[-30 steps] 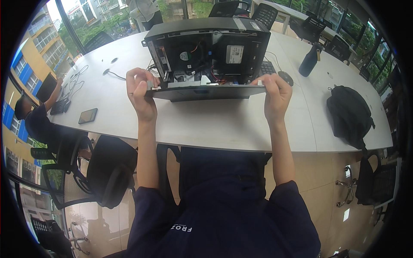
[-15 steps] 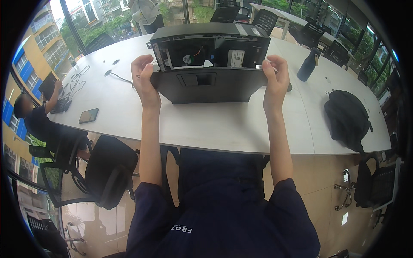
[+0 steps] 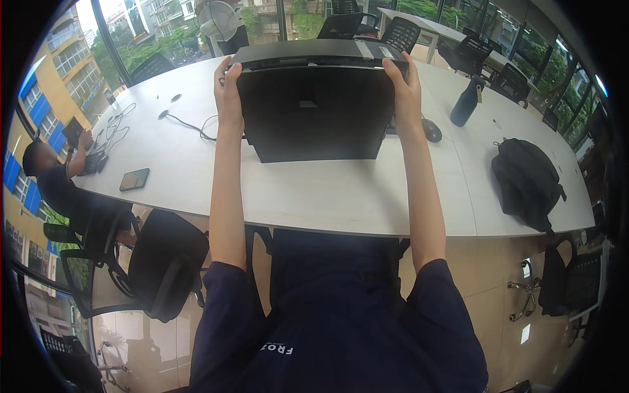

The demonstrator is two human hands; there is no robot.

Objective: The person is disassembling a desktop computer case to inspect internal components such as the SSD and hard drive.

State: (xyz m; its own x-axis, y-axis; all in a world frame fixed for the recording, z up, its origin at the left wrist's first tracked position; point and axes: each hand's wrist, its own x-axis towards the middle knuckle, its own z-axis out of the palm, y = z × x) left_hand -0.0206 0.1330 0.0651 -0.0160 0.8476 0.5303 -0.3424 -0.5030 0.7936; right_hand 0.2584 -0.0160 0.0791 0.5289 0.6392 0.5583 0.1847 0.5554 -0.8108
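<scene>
A black desktop computer case (image 3: 295, 50) stands on the white table in front of me. Its flat black side panel (image 3: 314, 121) is raised against the near side and hides the inside; the lower edge comes down near the tabletop. My left hand (image 3: 228, 98) grips the panel's upper left corner, thumb on the near face and fingers behind. At the upper right corner my right hand (image 3: 405, 92) holds it the same way. Whether the panel is seated in the case cannot be seen.
Right of the case are a black mouse (image 3: 431, 130), a blue bottle (image 3: 464, 103) and a black backpack (image 3: 527, 177). A phone (image 3: 134, 179) and loose cables (image 3: 118, 124) lie on the left. A person (image 3: 56, 170) sits at the left end; another stands beyond the table.
Both hands have lifted the panel's upper edge up and away from me. The case's inside, with its fan and labelled drive, was visible and is now covered. The mouse shows more fully.
</scene>
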